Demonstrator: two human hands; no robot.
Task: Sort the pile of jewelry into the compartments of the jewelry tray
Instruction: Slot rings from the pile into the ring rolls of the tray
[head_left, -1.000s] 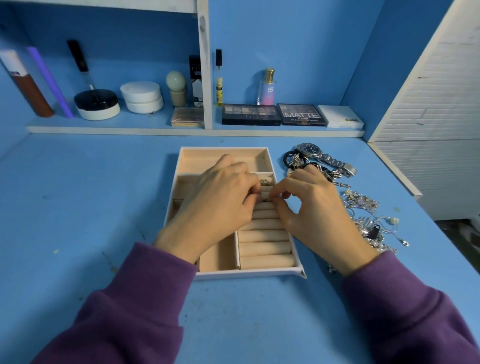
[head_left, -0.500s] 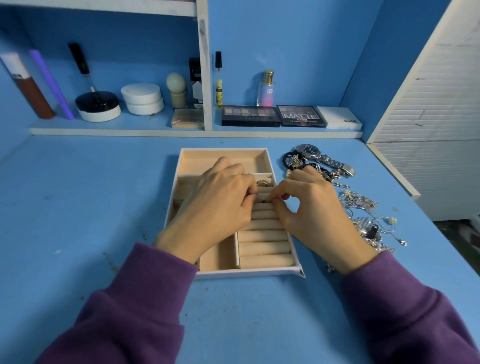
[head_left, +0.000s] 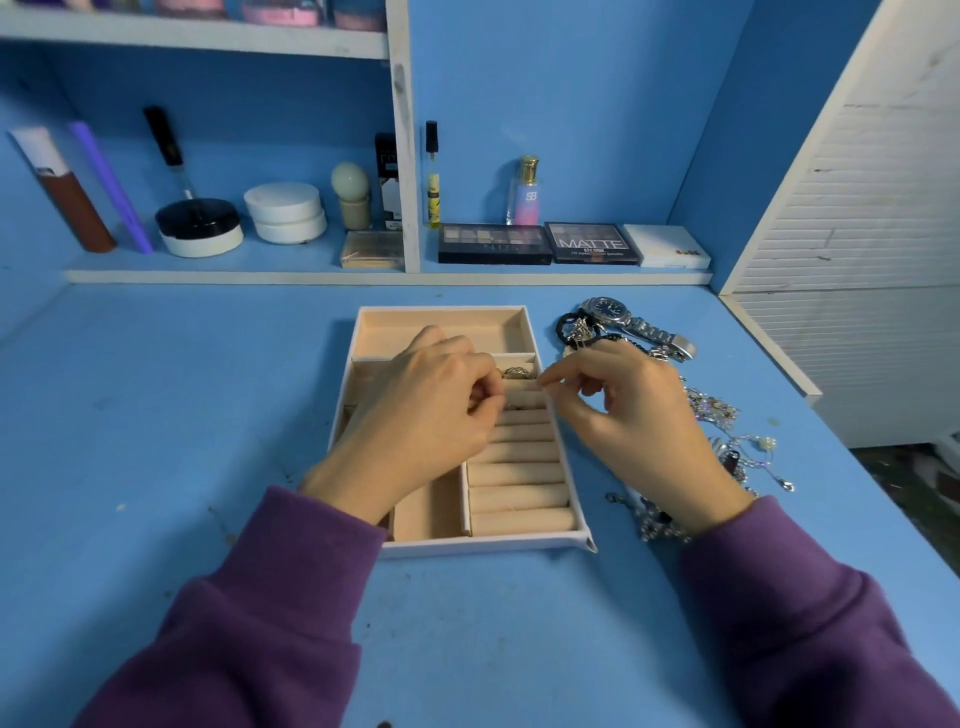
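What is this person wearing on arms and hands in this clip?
The left sleeve and right sleeve are long, plain purple, with cuffs at the wrists. The left hand and right hand are bare: no gloves, rings or watch showing.

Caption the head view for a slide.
Left hand and right hand work at the ring rolls of the jewelry tray; jewelry pile at right.

a home vanity corner, painted blue. a shelf (head_left: 260, 277) runs along the far edge of the table (head_left: 156, 415), set with cosmetics: eyeshadow palettes (head_left: 493, 244), a perfume bottle (head_left: 525, 195), round white jars (head_left: 285, 213), a makeup brush (head_left: 162, 140), a foundation tube (head_left: 78, 213). a jewelry tray (head_left: 483, 545) and a pile of jewelry (head_left: 717, 410) lie on the table, and a white louvered door (head_left: 857, 208) stands on the right.
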